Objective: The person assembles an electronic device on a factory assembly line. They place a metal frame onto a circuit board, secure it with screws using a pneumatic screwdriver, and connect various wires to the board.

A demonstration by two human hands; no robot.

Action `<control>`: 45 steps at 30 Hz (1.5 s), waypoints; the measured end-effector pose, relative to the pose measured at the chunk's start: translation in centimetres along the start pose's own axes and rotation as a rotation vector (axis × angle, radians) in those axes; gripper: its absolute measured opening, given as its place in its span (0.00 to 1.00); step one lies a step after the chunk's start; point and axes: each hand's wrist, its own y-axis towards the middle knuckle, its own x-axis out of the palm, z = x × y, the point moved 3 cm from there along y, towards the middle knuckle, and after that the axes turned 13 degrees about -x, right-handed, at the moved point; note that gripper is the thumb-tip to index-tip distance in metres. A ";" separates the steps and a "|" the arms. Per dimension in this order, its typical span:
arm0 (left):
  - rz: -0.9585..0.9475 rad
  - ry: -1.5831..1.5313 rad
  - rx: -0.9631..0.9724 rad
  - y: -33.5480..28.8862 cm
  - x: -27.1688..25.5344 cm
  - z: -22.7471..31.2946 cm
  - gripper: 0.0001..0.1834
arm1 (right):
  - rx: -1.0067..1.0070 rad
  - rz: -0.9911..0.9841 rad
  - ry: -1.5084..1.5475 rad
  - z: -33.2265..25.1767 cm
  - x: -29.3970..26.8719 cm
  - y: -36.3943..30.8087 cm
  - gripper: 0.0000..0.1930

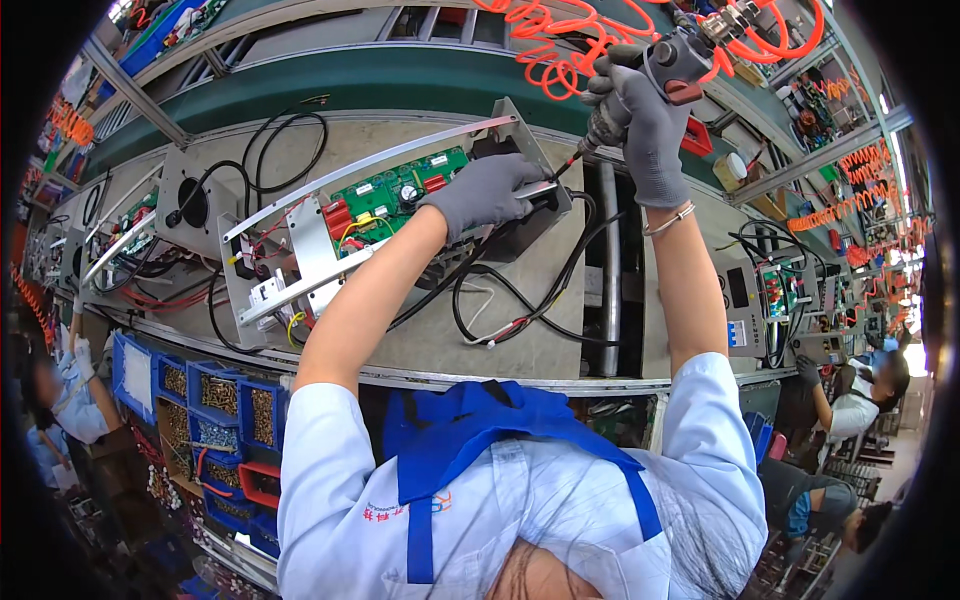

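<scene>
gripping the power screwdriver (680, 65) with its fingers wrapped around the body, my right hand (640, 115) holds it above the right end of an open metal case (305, 284). the bit slants down toward that end; i cannot tell whether its tip touches anything. my left hand (485, 195) lies over the same end, fingers bent at a flat metal edge; whether it is pinched tight or only steadied, i cannot tell. the case sits slanted on the bench (420, 345), left of the screwdriver. inside it i can see a green circuit board (440, 162), red blocks along the board, and yellow and red wires. black cables (465, 315) trail from the case across the bench.

below the bench edge on my left, blue bins (213, 368) stand in stacked rows. several hold heaps of small brass-coloured hardware, and one in the middle holds paler, silvery pieces. a red bin (262, 499) sits among them, its contents too dark for me to make out. beyond the bench, a white tub (731, 172) stands near a red tray (697, 138), to the right of my right wrist.
</scene>
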 end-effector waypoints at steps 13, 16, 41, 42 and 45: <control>0.112 0.108 0.063 -0.5 -0.1 0.0 0.25 | 0.136 -0.104 0.053 3.4 0.1 0.3 0.10; 0.101 0.045 0.065 -1.2 -0.7 0.8 0.25 | 0.194 -0.110 -0.045 3.9 -1.2 -0.6 0.15; 0.478 -1.415 -0.749 -28.3 8.6 -0.4 0.18 | 0.027 -0.104 0.402 -9.2 10.2 -19.7 0.22; 0.506 -1.457 -0.682 -28.4 8.5 -0.7 0.17 | 0.008 -0.113 0.457 -9.0 10.0 -20.0 0.22; 0.516 -1.568 -0.529 -28.3 8.0 -0.6 0.14 | -0.012 -0.053 0.496 -9.2 9.9 -20.2 0.27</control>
